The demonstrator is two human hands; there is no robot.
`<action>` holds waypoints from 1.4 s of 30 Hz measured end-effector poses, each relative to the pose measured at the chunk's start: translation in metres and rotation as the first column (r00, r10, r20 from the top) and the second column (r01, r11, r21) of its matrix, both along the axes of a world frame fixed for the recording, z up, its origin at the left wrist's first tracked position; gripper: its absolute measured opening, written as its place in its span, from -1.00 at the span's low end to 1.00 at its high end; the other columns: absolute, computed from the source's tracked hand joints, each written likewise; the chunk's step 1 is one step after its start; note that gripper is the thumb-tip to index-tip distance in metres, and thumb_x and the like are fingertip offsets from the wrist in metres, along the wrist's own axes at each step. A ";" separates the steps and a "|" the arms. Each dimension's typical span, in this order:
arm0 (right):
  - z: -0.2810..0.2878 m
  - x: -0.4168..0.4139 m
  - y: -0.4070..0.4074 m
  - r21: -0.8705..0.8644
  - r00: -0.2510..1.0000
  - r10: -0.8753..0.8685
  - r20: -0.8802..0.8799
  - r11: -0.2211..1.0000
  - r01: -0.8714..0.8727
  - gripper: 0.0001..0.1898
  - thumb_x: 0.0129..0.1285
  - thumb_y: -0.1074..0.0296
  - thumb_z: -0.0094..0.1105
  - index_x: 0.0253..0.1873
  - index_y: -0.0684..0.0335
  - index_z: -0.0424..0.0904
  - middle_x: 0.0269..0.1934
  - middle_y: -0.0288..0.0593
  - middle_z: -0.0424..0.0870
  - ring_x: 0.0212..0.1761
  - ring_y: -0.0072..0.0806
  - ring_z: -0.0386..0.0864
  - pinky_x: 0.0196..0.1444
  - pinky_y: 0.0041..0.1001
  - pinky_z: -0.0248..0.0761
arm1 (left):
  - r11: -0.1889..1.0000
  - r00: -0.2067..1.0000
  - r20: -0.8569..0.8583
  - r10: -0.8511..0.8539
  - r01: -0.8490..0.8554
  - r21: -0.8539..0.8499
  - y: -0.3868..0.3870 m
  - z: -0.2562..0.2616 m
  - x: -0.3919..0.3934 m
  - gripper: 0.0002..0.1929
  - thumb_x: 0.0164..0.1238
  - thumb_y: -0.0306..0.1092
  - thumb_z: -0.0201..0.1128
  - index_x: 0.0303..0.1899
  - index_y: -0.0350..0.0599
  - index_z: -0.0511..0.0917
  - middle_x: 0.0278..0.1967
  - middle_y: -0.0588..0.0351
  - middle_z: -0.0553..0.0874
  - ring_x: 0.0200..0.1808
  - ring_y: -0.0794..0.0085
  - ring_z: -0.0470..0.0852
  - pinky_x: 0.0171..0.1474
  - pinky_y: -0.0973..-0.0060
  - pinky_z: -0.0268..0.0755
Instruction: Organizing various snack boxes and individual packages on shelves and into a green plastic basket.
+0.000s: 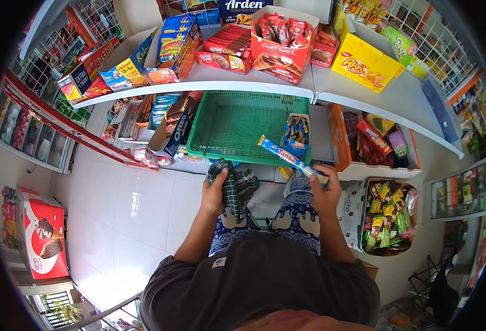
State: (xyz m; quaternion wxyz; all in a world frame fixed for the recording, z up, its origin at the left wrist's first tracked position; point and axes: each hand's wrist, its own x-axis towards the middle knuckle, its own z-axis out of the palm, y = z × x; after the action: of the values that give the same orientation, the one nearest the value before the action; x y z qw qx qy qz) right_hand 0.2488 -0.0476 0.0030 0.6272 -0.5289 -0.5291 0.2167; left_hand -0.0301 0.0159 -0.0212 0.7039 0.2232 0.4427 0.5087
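In my left hand (214,192) is a bunched green checked cloth (235,184), hanging over my left knee. My right hand (326,188) grips one end of a long blue snack packet marked Tango (290,158), which slants up and left. The packet's far end reaches over the front of a green plastic basket (209,124) on the lower shelf. Inside the basket's right side stands a small open box (295,147) filled with blue and yellow wrapped sticks. The rest of the basket's slotted floor shows bare.
An upper shelf edge (209,87) overhangs the basket's back and carries several snack boxes. Left of the basket is an Oreo box (176,130). An orange and white carton (338,140) and a carton of snack packets (387,219) stand at the right.
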 end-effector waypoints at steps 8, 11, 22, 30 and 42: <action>0.004 0.021 0.020 0.097 0.951 -0.135 -0.279 0.981 0.168 -0.66 0.24 0.63 0.30 0.06 0.35 0.39 -0.08 -0.15 0.57 -0.06 -0.51 0.56 0.02 -0.53 0.43 | 0.959 0.957 -0.061 -0.283 0.283 -0.008 -0.018 0.000 0.020 -0.71 0.35 -0.34 0.35 0.01 -0.23 0.55 -0.20 0.11 0.73 -0.22 0.44 0.72 -0.12 0.47 0.60; -0.001 0.004 0.016 0.038 0.897 -0.091 -0.432 0.992 0.119 -0.69 0.21 0.66 0.32 -0.04 0.31 0.39 -0.09 -0.16 0.56 -0.04 -0.55 0.56 -0.02 -0.54 0.46 | 0.909 0.899 -0.146 -0.413 0.416 -0.015 -0.025 0.005 0.031 -0.69 0.35 -0.32 0.37 0.02 -0.23 0.55 -0.18 0.12 0.71 -0.20 0.47 0.70 -0.11 0.48 0.59; -0.032 -0.061 -0.025 -0.224 0.980 0.201 0.008 0.955 -0.194 -0.82 0.17 0.49 0.35 -0.14 0.20 0.57 -0.16 -0.16 0.59 -0.03 -0.29 0.52 0.06 -0.32 0.31 | 0.998 0.940 0.340 -0.013 0.036 -0.061 -0.024 -0.018 0.041 -0.53 0.48 -0.02 0.22 0.11 -0.24 0.41 -0.07 0.02 0.66 -0.08 0.29 0.69 0.00 0.28 0.59; -0.012 -0.061 -0.011 -0.219 0.961 0.190 0.203 0.965 -0.144 -0.65 0.19 0.24 0.39 0.03 0.20 0.58 -0.07 -0.16 0.61 0.08 -0.20 0.50 0.22 -0.23 0.17 | 0.748 0.699 -0.646 -0.307 0.597 0.290 -0.024 0.013 0.031 -0.56 0.16 -0.36 0.50 0.05 -0.23 0.53 -0.24 0.09 0.76 -0.20 0.52 0.71 -0.10 0.45 0.57; 0.048 -0.026 0.042 -0.138 0.892 0.251 -0.375 0.937 -0.321 -0.75 0.44 0.34 0.14 0.11 0.30 0.46 -0.19 -0.12 0.72 -0.31 -0.69 0.57 -0.30 -0.67 0.42 | 0.547 0.406 -0.842 -0.356 0.821 0.165 -0.037 0.010 0.019 -0.49 0.17 -0.14 0.47 0.06 -0.20 0.52 -0.24 -0.11 0.76 -0.19 0.17 0.77 -0.10 0.34 0.56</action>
State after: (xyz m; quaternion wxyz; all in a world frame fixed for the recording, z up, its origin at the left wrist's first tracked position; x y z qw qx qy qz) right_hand 0.2231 -0.0051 0.0515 0.6176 -0.4565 -0.4566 0.4491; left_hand -0.0106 -0.0215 -0.0109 0.5026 0.7492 0.3932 0.1775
